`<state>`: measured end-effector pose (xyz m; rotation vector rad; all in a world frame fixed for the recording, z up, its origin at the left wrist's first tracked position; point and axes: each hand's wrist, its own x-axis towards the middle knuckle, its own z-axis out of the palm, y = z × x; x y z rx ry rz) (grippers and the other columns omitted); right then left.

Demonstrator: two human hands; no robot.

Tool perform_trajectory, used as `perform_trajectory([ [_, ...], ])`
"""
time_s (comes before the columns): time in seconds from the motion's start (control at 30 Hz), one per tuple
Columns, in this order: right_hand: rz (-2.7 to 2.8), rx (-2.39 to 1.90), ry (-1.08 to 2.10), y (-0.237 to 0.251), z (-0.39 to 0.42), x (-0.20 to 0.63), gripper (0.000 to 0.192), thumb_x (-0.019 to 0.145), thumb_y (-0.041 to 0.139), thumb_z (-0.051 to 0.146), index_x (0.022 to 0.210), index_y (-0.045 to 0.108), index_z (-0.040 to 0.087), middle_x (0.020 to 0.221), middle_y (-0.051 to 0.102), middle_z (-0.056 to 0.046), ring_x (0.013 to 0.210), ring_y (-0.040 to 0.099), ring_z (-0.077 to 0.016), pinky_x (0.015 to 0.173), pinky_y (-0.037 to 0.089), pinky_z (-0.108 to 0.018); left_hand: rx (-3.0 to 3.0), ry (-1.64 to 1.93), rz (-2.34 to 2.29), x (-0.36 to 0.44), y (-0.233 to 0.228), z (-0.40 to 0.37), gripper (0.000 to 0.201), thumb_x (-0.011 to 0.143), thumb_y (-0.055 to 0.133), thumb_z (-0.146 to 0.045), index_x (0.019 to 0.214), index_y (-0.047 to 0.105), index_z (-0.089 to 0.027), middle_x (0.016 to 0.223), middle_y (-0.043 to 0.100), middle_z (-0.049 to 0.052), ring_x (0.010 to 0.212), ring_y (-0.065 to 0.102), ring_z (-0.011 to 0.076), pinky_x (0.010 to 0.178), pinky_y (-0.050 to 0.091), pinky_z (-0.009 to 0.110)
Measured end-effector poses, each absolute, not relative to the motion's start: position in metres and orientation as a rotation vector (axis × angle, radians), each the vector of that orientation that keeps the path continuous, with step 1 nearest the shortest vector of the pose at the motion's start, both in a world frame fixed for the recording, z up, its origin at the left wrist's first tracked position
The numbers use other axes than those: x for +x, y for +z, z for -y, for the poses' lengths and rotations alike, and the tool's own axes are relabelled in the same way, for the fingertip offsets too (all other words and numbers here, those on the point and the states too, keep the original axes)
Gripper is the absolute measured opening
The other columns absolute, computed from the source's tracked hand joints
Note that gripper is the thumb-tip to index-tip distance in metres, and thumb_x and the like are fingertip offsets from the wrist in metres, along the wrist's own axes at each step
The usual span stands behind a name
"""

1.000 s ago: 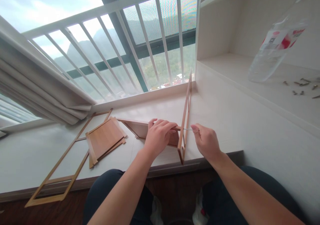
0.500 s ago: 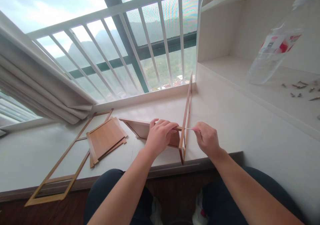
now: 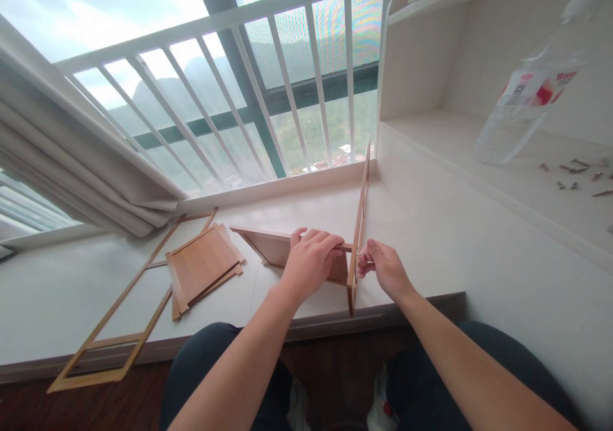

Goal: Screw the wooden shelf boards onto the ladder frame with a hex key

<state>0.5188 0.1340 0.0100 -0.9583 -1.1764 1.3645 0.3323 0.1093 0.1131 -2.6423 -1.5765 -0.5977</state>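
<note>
The right hand [image 3: 385, 270] has moved in against the upright light-brown wooden frame [image 3: 358, 233], fingers pinched closed at its near right face; the left hand [image 3: 311, 260] still grips the tilted brown wooden panel [image 3: 272, 247] on the white worktop [image 3: 431, 226].

Arms: both bare, no sleeves showing
Wrists: no watch or bands
Legs: dark navy trousers
Feet: white footwear, red detail

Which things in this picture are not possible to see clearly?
Head view:
- Thin metal tool: hidden inside right hand.
- Joint of tilted wooden panel with upright wooden frame: covered by left hand.
- Small metal screws on shelf: too small.
- Clear plastic bottle: blurred.
</note>
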Motion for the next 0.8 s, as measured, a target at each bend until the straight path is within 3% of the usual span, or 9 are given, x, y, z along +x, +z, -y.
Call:
perform_trajectory([
  [0.13,1.319,-0.999,1.286,0.002,-0.132,0.516,0.059,0.091,0.046,0.074,0.075,0.058,0.018,0.060,0.060,-0.002,0.053,0.060,-0.0168,0.053,0.050,-0.029,-2.652,-0.590,1.582,0.333,0.114,-0.108,0.020,0.100,0.049,-0.026,0.111,0.066,-0.028,0.108,0.073,0.002,0.109,0.061,0.0200,0.114,0.023,0.045],
  [0.3,1.357,-1.038,1.139,0.011,-0.131,0.525,0.053,0.097,0.044,0.064,0.073,0.056,0.019,0.060,0.059,-0.001,0.053,0.057,-0.0141,0.050,0.047,-0.026,-2.576,-0.716,1.535,0.320,0.116,-0.096,0.030,0.102,0.049,-0.029,0.130,0.059,-0.029,0.129,0.067,0.005,0.127,0.055,0.0206,0.122,0.017,0.046],
  [0.4,1.289,-1.025,1.045,0.018,-0.135,0.535,0.045,0.099,0.044,0.056,0.075,0.055,0.019,0.067,0.061,-0.002,0.061,0.059,-0.0150,0.052,0.050,-0.025,-2.481,-0.875,1.498,0.301,0.111,-0.078,0.030,0.100,0.051,-0.026,0.128,0.061,-0.027,0.130,0.066,0.006,0.132,0.052,0.0217,0.121,0.024,0.045],
  [0.57,1.179,-1.052,0.946,0.017,-0.145,0.548,0.025,0.096,0.044,0.037,0.090,0.059,0.018,0.083,0.066,-0.004,0.073,0.064,-0.0167,0.064,0.055,-0.030,-2.376,-1.164,1.633,0.257,0.074,-0.041,0.021,0.099,0.050,-0.024,0.109,0.068,-0.022,0.114,0.068,0.009,0.113,0.060,0.0211,0.103,0.045,0.038],
  [0.67,1.201,-1.148,0.933,0.008,-0.149,0.550,0.021,0.089,0.044,0.029,0.089,0.061,0.017,0.076,0.062,-0.002,0.065,0.060,-0.0153,0.060,0.051,-0.029,-2.452,-1.178,1.927,0.234,0.044,-0.024,0.026,0.100,0.045,-0.032,0.100,0.068,-0.020,0.104,0.069,0.010,0.102,0.063,0.0212,0.092,0.049,0.035],
  [0.73,1.238,-1.217,0.952,-0.001,-0.151,0.551,0.021,0.083,0.045,0.027,0.086,0.062,0.016,0.067,0.056,0.001,0.056,0.054,-0.0138,0.052,0.044,-0.026,-2.485,-1.075,2.270,0.224,0.031,-0.017,0.032,0.100,0.042,-0.039,0.101,0.067,-0.021,0.082,0.069,0.005,0.079,0.064,0.0192,0.073,0.050,0.030],
  [0.8,1.286,-1.279,0.993,-0.012,-0.151,0.550,0.021,0.077,0.044,0.026,0.081,0.062,0.017,0.060,0.051,0.003,0.049,0.046,-0.0128,0.046,0.034,-0.025,-2.515,-0.877,2.518,0.219,0.025,-0.016,0.037,0.099,0.039,-0.045,0.101,0.067,-0.021,0.059,0.059,-0.001,0.057,0.055,0.0166,0.060,0.043,0.028],
])
